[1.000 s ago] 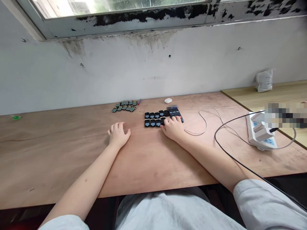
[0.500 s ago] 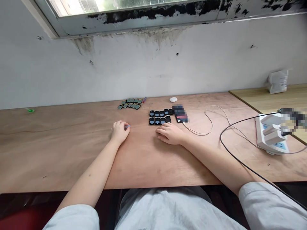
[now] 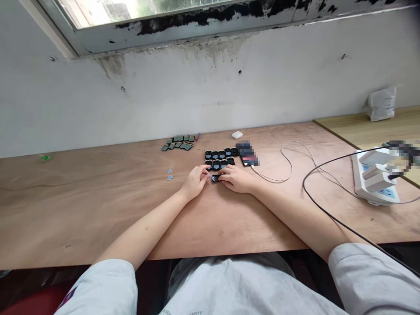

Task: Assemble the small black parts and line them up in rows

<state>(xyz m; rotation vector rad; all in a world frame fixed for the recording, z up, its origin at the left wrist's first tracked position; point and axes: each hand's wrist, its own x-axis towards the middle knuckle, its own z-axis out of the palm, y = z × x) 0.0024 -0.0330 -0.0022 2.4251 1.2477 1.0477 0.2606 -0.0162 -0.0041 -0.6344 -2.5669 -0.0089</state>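
Tabletop, lower centre of frame: brown wooden tabletop [image 3: 98, 210], its near edge at the person's pale shirt [image 3: 223, 284]; both forearms lie across it, probably for support in fine work.
Left hand, centre: left hand [image 3: 194, 183], fingertips drawn into a narrow pinch on what looks like a pale blue sliver [image 3: 209, 176]; a pinch suits so slight an item.
Right hand, centre: right hand [image 3: 238, 180], fingers curled over the right end of the held black piece [image 3: 215, 178], seemingly to steady it; its left end faces the other hand.
Loose blue pieces, left of centre: two, one [image 3: 169, 177] nearer, one [image 3: 169, 171] just beyond, left of the left hand and within its easy reach.
Black pieces, centre: two rows [image 3: 216, 165] just beyond the hands, many showing blue insets; rows presumably keep them countable.
Phone, right of the rows: dark phone [image 3: 245, 153], partly masked, white cable [image 3: 292, 164] at its near end.
Power strip, right of frame: white power strip [image 3: 374, 188], plugs inserted.
Green-grey squares, upper centre: grouped squares [image 3: 179, 144] near the wall, apparently set aside from the hands' working space.
White case, upper centre: rounded white case [image 3: 237, 134], near the wall.
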